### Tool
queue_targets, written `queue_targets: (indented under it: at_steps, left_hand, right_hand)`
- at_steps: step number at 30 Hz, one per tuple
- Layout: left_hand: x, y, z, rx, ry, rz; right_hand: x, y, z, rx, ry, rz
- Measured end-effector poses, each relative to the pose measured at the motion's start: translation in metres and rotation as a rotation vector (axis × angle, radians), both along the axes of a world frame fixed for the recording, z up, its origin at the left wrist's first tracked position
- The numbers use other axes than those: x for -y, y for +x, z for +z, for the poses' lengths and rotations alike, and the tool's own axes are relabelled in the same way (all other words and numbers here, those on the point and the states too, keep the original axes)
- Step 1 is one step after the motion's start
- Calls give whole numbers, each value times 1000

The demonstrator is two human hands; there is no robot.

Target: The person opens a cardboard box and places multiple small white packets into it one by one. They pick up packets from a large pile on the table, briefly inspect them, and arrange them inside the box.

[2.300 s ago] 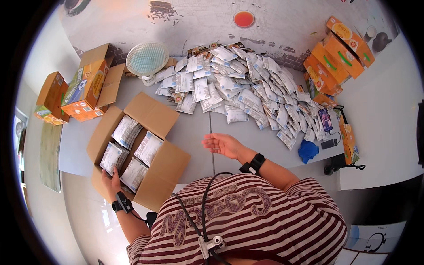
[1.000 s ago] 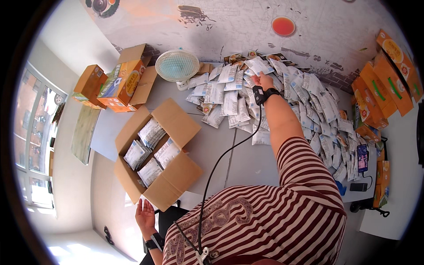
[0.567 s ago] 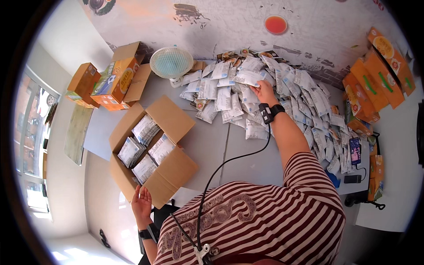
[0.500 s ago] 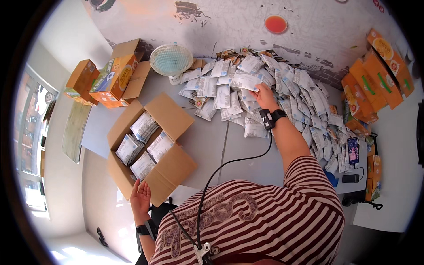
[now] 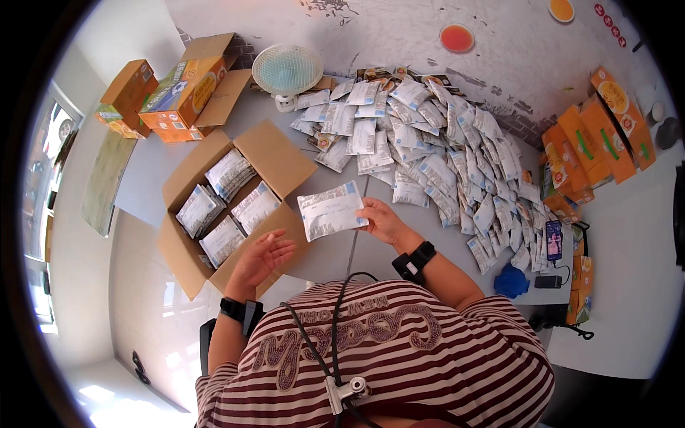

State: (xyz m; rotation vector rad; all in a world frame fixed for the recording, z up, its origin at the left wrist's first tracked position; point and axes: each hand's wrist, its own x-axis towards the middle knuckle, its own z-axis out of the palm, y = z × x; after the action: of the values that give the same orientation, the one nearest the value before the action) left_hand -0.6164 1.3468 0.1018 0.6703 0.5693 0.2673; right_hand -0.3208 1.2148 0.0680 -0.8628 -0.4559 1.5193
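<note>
My right hand [image 5: 381, 220] grips the right edge of a flat white printed packet [image 5: 331, 211], holding it up over the table in front of me. Palm up and fingers apart, my left hand [image 5: 265, 259] hovers by the near flap of an open cardboard box [image 5: 280, 153], holding nothing. Inside the box, similar packets [image 5: 230, 173] lie in several stacks. A large heap of the same packets [image 5: 428, 153] spreads over the far and right part of the table, beyond my right hand.
A small round fan [image 5: 287, 71] stands behind the box. Orange cartons sit at the far left [image 5: 187, 96] and right [image 5: 603, 143]. At the table's right end lie a phone [image 5: 554, 240], a black block [image 5: 548, 282] and something blue [image 5: 511, 281]. A black cable runs down my shirt.
My right hand has brought the packet from the heap toward me and leftward. My left hand has risen from the box's near corner and moved right, toward the packet.
</note>
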Motion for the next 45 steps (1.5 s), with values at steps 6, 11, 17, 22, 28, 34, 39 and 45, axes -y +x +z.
queue_targets:
  at_steps: [6,11,17,22,28,34,39,45]
  left_hand:
    - [12,21,-15,91,-165,-145]
    - [16,17,-16,54,-146,-134]
    - [8,11,-33,66,-109,-112]
    - [-13,-9,-32,91,-71,24]
    - [-70,-37,-35,69,-6,304]
    - [-115,-48,-60,-9,7,376]
    - [-131,-32,-76,-79,-77,313]
    - [-133,-16,-96,-117,-84,223]
  right_hand:
    - [7,-48,14,72,-43,141]
    - [5,-71,13,153,-67,163]
    - [8,-79,10,270,-131,163]
    - [7,-86,24,223,-159,168]
    - [22,-77,24,177,-181,86]
    - [43,-70,19,130,-216,-40]
    - [54,-65,19,150,-231,-156]
    - [68,-55,9,124,-283,-232]
